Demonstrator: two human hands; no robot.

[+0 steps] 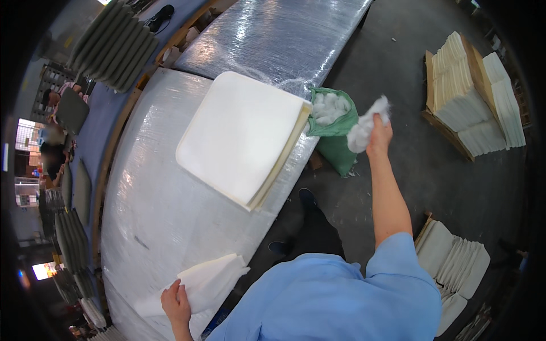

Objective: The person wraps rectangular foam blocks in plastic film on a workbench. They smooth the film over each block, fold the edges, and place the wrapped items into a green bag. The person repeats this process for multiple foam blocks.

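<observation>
My right hand (380, 136) is raised over the floor at the right, closed around a tuft of white fibre stuffing (359, 135). Just left of it, a green sack (341, 153) stands against the table edge, its mouth gaping and full of the same white stuffing (331, 108). My left hand (177, 303) lies on a thin white fabric piece (211, 278) near the table's close end, fingers slightly apart. Farther up the table is a short stack of white foam cushion pads (242, 136) with rounded corners.
Clear plastic film covers the long table (133, 210). Beyond it, a blue bench (116, 108) holds rows of grey-green cushions (114, 48). Stacked white pads stand in a carton (463, 94) at the right, with more pads (452, 256) below. People (54, 148) work at far left.
</observation>
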